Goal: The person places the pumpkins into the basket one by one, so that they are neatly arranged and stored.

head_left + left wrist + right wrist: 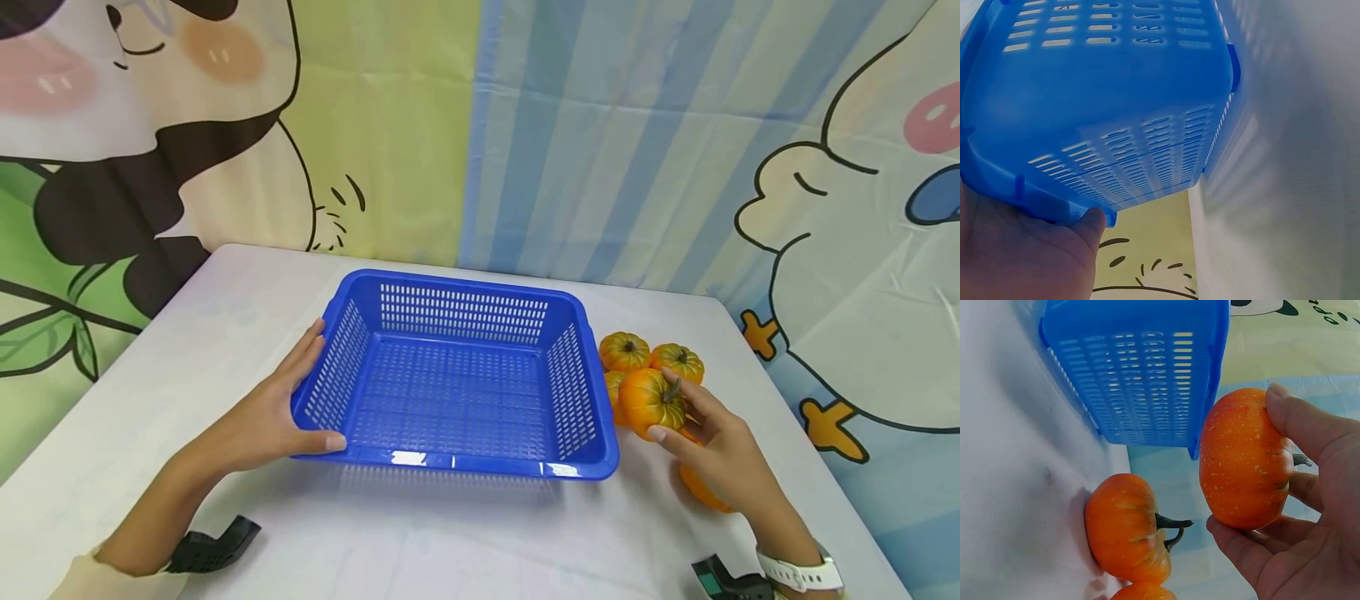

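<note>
An empty blue plastic basket (487, 460) with slotted walls stands on the table. My left hand (281, 408) holds its left front corner, the thumb over the rim and the fingers along the outside of the left wall. At the basket's right, my right hand (716, 446) pinches a small orange pumpkin (643, 402) between thumb and fingers, above the table. In the right wrist view this pumpkin (1244, 465) is held side-on, its stem toward the palm.
Several more pumpkins sit right of the basket: one at the back (624, 350), another beside it (678, 360), and one partly under my right hand (703, 488). A white cloth covers the table (420, 542). Behind hangs a cartoon-printed curtain (600, 142).
</note>
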`<act>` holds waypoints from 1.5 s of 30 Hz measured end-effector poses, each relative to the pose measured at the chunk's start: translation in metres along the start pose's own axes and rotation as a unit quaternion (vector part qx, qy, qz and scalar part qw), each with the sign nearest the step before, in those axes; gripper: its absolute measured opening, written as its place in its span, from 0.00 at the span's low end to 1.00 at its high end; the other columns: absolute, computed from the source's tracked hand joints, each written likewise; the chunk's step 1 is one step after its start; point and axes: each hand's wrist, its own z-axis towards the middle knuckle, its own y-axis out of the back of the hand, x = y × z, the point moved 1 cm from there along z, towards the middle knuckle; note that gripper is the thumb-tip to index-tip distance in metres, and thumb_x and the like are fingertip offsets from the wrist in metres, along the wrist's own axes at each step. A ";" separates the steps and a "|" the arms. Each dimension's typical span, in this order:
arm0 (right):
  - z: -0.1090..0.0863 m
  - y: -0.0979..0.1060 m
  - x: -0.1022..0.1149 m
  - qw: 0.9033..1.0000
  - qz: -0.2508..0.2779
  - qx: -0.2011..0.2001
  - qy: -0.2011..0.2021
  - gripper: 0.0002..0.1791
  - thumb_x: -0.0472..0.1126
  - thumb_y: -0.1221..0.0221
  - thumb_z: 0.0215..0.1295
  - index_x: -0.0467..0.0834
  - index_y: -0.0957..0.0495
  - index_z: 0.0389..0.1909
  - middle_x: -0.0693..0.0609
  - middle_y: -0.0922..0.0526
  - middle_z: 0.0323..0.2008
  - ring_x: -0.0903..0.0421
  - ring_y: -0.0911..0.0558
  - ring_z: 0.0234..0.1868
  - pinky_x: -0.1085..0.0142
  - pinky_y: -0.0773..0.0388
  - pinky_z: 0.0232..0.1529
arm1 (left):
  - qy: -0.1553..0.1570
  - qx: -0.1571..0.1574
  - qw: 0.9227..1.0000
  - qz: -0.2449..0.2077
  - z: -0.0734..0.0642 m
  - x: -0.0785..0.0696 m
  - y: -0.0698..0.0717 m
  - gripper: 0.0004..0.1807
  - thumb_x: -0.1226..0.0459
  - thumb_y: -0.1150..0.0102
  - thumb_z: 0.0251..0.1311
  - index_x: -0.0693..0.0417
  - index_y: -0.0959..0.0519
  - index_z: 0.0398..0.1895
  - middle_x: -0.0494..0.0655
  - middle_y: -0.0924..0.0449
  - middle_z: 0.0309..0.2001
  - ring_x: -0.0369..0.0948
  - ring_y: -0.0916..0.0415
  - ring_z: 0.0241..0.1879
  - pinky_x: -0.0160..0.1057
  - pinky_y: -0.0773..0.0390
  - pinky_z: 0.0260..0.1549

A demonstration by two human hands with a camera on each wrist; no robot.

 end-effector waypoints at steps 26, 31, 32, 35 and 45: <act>0.051 0.003 0.054 0.992 0.053 0.049 0.103 0.39 0.36 0.34 0.61 0.44 0.38 0.72 0.46 0.33 0.67 0.46 0.29 0.64 0.78 0.31 0.53 | -0.001 -0.004 1.000 0.003 -0.001 -0.002 -0.001 0.69 0.51 0.24 0.43 0.49 0.67 0.78 0.40 0.75 0.78 0.58 0.68 0.74 0.75 0.49 0.58; 0.061 0.000 0.061 0.988 0.064 0.064 0.124 0.39 0.36 0.34 0.61 0.44 0.38 0.72 0.45 0.32 0.67 0.43 0.28 0.63 0.78 0.31 0.53 | -0.003 -0.004 1.000 0.002 -0.001 -0.001 -0.001 0.69 0.51 0.24 0.43 0.49 0.67 0.78 0.40 0.75 0.78 0.57 0.68 0.74 0.74 0.49 0.58; 0.063 -0.001 0.062 0.987 0.066 0.068 0.128 0.39 0.35 0.34 0.61 0.43 0.38 0.72 0.45 0.33 0.67 0.43 0.28 0.63 0.78 0.31 0.54 | -0.004 -0.004 1.000 0.002 -0.001 -0.001 -0.001 0.69 0.51 0.24 0.43 0.49 0.67 0.78 0.40 0.74 0.78 0.58 0.68 0.74 0.74 0.49 0.58; 0.069 -0.002 0.066 0.986 0.065 0.076 0.137 0.39 0.35 0.34 0.61 0.43 0.38 0.72 0.45 0.32 0.67 0.44 0.28 0.63 0.77 0.31 0.55 | -0.010 -0.005 1.000 -0.001 -0.001 -0.001 -0.002 0.69 0.52 0.24 0.43 0.51 0.67 0.78 0.42 0.74 0.78 0.58 0.68 0.74 0.75 0.49 0.58; 0.094 -0.012 0.079 0.983 0.067 0.110 0.131 0.39 0.43 0.35 0.62 0.43 0.39 0.73 0.47 0.35 0.70 0.47 0.30 0.65 0.64 0.30 0.59 | -0.013 -0.008 1.000 -0.012 -0.002 0.004 -0.003 0.68 0.54 0.24 0.44 0.52 0.66 0.78 0.38 0.75 0.78 0.55 0.70 0.75 0.74 0.52 0.60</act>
